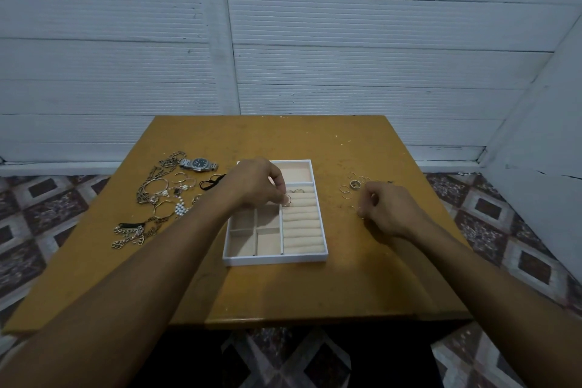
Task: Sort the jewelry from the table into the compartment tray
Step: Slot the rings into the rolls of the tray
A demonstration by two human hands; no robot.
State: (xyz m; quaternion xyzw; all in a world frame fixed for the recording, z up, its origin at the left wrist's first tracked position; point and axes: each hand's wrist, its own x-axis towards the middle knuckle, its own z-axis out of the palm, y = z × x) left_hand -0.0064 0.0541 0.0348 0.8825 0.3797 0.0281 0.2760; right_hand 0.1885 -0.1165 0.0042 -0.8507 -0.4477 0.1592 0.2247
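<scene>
- The tabletop [283,293] carries everything, with the compartment tray [274,260] in the middle where both hands reach it easily.
- A heap of chains and bracelets [157,198] with a watch [199,164] lies left of the tray, not yet sorted.
- The left hand [258,183] pinches a ring [286,199] over the padded rolls [302,230], probably to press it into a slot.
- The right hand [387,208] is curled beside the loose rings [354,184]; I cannot tell if it grips one.
</scene>
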